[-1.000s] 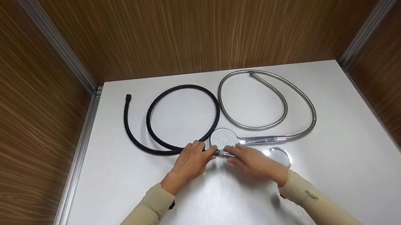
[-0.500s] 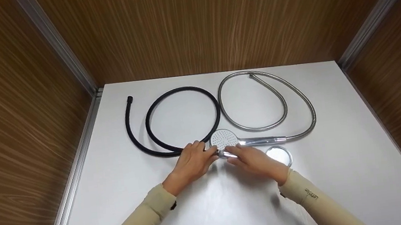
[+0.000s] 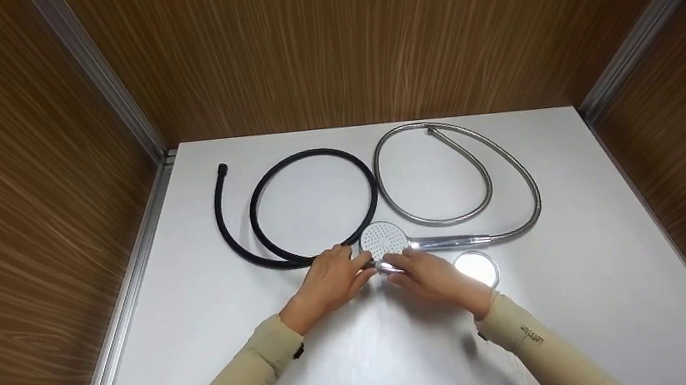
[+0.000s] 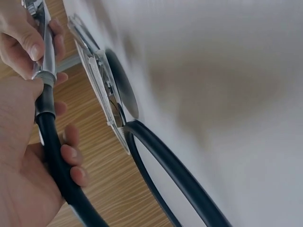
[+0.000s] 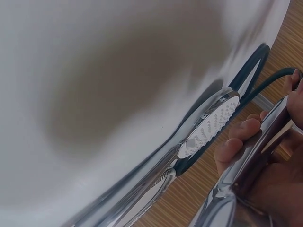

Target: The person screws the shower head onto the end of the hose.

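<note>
My left hand (image 3: pixel 330 278) grips the end of a black shower hose (image 4: pixel 59 163), its fingers curled round the collar. In the left wrist view, the dark collar meets the threaded end of a chrome shower head handle (image 4: pixel 48 59). My right hand (image 3: pixel 433 276) holds that handle, fingers and thumb wrapped round it. The round head of this shower head (image 3: pixel 478 269) shows beyond the right wrist, catching bright light. Just behind both hands lies a second shower head (image 3: pixel 383 239), its white nozzle face turned up and a steel hose (image 3: pixel 537 196) joined to its handle.
The black hose loops over the back left of the white table (image 3: pixel 363 371), with its free end (image 3: pixel 222 169) at the far left. Loops of steel hose lie at the back right. Wood-grain panels (image 3: pixel 326 46) enclose the back and both sides.
The held shower head has turned slightly, its round face now brighter. The left thumb and fingers have shifted a little at the collar. Both hands stay in nearly the same place.
</note>
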